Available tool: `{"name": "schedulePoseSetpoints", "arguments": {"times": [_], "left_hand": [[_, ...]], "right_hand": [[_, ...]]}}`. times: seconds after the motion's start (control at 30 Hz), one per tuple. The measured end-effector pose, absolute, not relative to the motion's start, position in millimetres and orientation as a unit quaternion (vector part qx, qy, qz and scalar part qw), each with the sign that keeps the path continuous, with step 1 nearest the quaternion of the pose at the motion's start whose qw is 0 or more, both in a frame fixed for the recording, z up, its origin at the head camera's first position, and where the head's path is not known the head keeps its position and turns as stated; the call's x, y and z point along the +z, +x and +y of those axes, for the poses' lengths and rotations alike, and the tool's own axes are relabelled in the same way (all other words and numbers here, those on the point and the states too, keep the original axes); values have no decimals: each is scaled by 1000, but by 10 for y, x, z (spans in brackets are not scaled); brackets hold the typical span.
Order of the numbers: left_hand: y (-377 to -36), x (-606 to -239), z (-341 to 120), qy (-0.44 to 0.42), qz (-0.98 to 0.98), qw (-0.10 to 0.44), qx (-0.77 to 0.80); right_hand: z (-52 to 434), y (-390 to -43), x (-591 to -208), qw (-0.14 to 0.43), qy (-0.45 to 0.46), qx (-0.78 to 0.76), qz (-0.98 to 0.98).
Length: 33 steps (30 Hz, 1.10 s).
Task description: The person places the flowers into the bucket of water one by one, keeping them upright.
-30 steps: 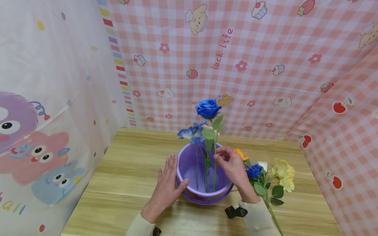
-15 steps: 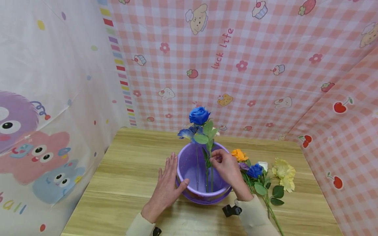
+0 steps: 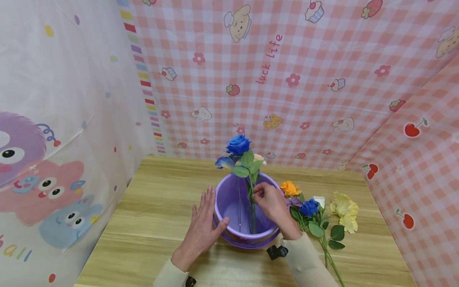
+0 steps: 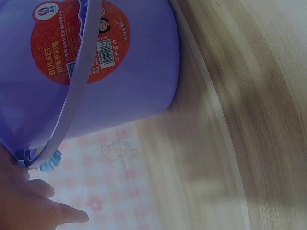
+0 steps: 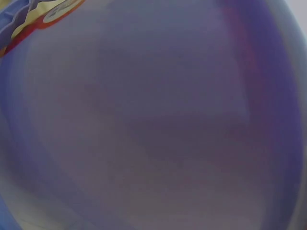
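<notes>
We see a wooden table (image 3: 150,223) with a purple bucket (image 3: 229,199) standing in the middle of it. The bucket is our landmark. Our left hand (image 3: 202,227) lies flat on the table, right against the left side of the bucket, with its fingers straight and the thumb touching the bucket's wall. Our right hand (image 3: 269,201) is over the right part of the bucket's mouth. Its fingers pinch the green stem of a blue rose (image 3: 238,144), which stands upright in the bucket with its bloom above the back rim. A lighter blue flower (image 3: 225,162) also stands in the bucket, just left of the rose.

On the table right of the bucket lie more flowers: an orange flower (image 3: 289,188), a small blue flower (image 3: 309,207), a white bud (image 3: 318,200) and a yellow flower (image 3: 345,210).

On the bucket's outside is a red round sticker (image 4: 76,43) that reads "BUCKET". The checked wall (image 3: 322,99) behind the bucket reads "luck life".
</notes>
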<state>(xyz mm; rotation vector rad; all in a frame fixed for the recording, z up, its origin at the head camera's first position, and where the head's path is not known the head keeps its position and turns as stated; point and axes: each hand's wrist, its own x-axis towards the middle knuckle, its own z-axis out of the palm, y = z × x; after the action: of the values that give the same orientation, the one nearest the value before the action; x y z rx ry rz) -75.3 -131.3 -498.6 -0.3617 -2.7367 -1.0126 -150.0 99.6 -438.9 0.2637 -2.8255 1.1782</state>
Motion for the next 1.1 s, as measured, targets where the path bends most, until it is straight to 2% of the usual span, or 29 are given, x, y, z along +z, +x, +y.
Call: {"name": "schedulePoseSetpoints", "arguments": {"times": [0.33,0.57,1.1], "left_hand": [[-757,-4994,-1311,-121,-929,99,-337],[-758,-5001,-1309,-122,-928,101,-338],[-759,-5024,-1302,-122,-927,108,-336]], "right_hand": [[984,-1493,-4392,24,91,379,-920],[1034,-1370,-4329,34,97,443,-891],[1434,-1124,-4387,144,127,510,-838]]}}
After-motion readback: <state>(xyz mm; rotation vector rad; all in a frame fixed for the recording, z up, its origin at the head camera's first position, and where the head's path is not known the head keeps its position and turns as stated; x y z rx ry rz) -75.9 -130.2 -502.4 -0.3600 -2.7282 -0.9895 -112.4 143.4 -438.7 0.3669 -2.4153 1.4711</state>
